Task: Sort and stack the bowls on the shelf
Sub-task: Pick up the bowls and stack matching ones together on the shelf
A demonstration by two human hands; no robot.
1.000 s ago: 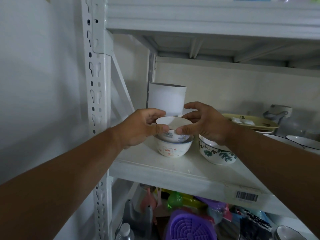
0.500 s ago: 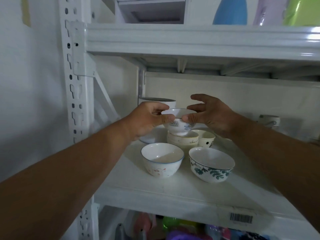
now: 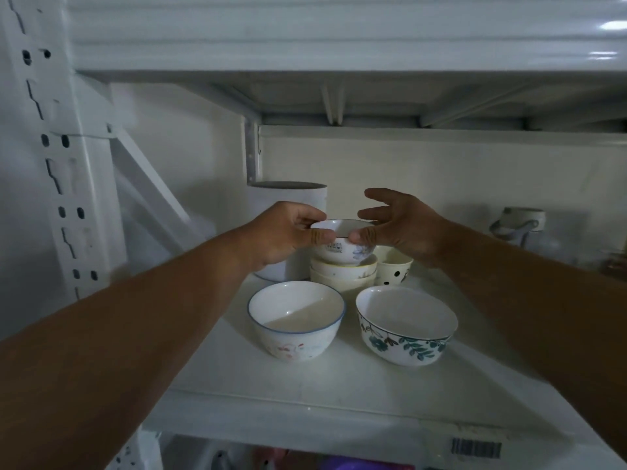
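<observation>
Since half a sec. ago the small bowl (image 3: 342, 240) has been carried back and lowered onto the cream stack (image 3: 343, 274) at the rear of the shelf (image 3: 305, 398); it is now seated in, or just touching, the top cream bowl, w/ contact hidden by the rim below. It is held upright, mouth up, so no long axis matters; it lies directly between the two hands, pinched at opposite rim edges. The left hand (image 3: 288, 234) is curled round the left rim, thumb on the near wall, fingers over the far side: a closed grip on the bowl. The right hand (image 3: 403, 228) is looser: thumb pressed to the right rim, fingers spread and lifted clear above it, approx. half open, judged to be letting go. Both hands are equally near. Just right of the stack sits a dotted cup (image 3: 392, 271); a white canister (image 3: 291, 198) stands behind-left. Nearer the front, apart from the stack, a blue-rimmed bowl (image 3: 295, 320) and a leaf-pattern bowl (image 3: 407, 325) remain unstacked, so sorting is judged incomplete.
</observation>
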